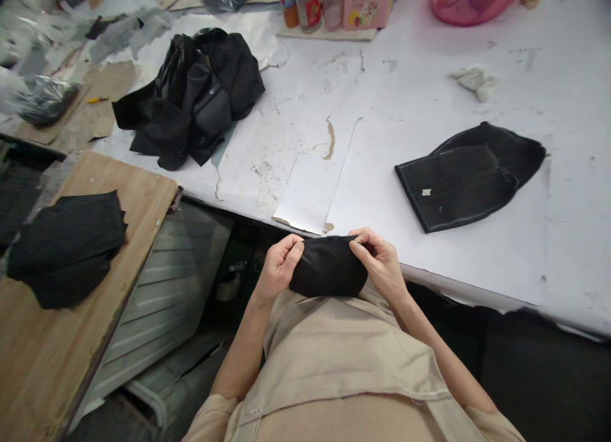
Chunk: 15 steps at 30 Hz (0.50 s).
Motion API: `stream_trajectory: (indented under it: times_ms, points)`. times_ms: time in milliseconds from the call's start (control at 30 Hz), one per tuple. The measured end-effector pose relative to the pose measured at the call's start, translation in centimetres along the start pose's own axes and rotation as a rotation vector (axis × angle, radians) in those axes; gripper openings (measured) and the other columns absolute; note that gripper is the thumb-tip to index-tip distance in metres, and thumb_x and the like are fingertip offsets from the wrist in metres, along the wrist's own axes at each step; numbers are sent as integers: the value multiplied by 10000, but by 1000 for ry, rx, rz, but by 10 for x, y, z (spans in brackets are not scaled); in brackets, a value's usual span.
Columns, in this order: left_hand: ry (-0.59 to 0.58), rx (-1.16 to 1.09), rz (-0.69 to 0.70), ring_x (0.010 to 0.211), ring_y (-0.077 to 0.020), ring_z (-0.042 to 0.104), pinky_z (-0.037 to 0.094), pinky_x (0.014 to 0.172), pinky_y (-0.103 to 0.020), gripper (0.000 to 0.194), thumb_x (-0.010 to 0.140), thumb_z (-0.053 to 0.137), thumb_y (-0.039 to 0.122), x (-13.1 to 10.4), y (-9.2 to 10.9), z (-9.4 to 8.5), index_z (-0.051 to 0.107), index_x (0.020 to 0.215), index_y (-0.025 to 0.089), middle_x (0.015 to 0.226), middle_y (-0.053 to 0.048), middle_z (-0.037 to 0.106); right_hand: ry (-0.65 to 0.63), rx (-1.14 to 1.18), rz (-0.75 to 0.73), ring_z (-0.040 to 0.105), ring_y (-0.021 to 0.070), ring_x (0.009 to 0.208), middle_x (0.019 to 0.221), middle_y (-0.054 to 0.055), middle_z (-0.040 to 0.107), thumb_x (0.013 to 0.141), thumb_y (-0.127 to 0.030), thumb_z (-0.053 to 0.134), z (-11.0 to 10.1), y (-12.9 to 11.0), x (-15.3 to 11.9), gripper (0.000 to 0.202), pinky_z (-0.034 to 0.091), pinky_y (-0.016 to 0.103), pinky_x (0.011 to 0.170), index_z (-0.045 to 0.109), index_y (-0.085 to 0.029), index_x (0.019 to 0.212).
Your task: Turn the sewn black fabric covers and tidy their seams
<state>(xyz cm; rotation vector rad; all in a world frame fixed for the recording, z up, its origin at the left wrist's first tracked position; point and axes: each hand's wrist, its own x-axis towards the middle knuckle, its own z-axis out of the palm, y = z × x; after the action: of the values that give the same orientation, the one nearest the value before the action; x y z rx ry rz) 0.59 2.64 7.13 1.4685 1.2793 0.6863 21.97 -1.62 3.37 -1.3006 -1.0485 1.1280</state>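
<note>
A small black fabric piece (pixel 329 267) is stretched between my two hands, close to my apron and just off the table's front edge. My left hand (pixel 280 264) pinches its upper left corner between thumb and fingers. At the upper right corner, my right hand (pixel 379 257) grips it the same way. To the right on the table lies a flat sewn black fabric piece (pixel 458 187) with light stitching along its edges and a small white tag. Farther left, a crumpled heap of black fabric (pixel 195 98) rests on the table.
A white-covered table (pixel 372 156) spans the front. Black cut pieces (pixel 71 245) are stacked on a wooden board (pixel 138 181) at left. Jars (pixel 308 6), a pink box (pixel 366 6) and a pink basin (pixel 477 3) stand at the back. A crumpled white scrap (pixel 475 82) lies at right.
</note>
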Motion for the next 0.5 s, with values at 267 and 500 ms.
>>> stream_trajectory:
  times_ms: [267,500]
  points:
    - [-149,-119,-15,679,-139,462,387,646,-254,306,952,490,436,-1,4,0,586,823,176,741,-10,547,-32,-140,-194,616,198,931,962,51,641,888,-233,652,7,-9,5,155,462,353,876,565,-225,760]
    - [-120,-212,-16,626,-119,401,367,607,-252,328,948,497,434,-4,-1,4,515,739,182,717,0,508,-35,-28,-96,618,187,880,896,30,660,882,-242,654,8,-11,3,219,462,328,850,502,-218,726]
